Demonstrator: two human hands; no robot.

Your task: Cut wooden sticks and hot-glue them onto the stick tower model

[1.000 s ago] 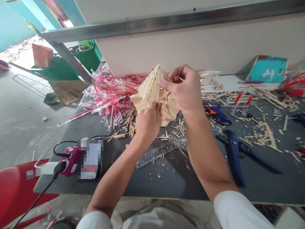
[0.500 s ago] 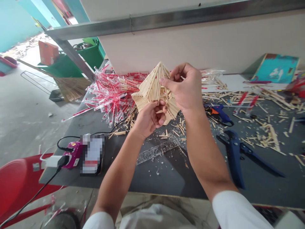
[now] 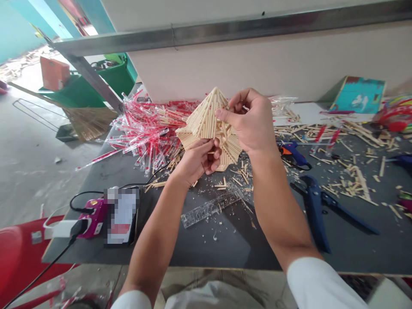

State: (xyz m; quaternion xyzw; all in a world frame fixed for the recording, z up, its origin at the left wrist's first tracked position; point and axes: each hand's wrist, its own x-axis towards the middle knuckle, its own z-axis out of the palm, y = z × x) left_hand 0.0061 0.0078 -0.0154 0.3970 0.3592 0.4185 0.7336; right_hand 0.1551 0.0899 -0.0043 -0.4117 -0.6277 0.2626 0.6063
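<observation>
Left hand (image 3: 196, 161) curled low, right hand (image 3: 249, 120) arched higher

You could read no text in this view. The clear plastic ruler (image 3: 209, 209) carried small scale marks, but its numbers were too small to tell. The rectangular object (image 3: 122, 216) beside it was pixelated, so any writing on it was hidden from you.

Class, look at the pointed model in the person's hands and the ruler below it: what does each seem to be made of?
The pointed model looks like bare, unpainted wood: thin pale sticks with a matte, grainy surface. The ruler looks like clear plastic or acrylic: glossy, and the dark table shows through it.
</observation>
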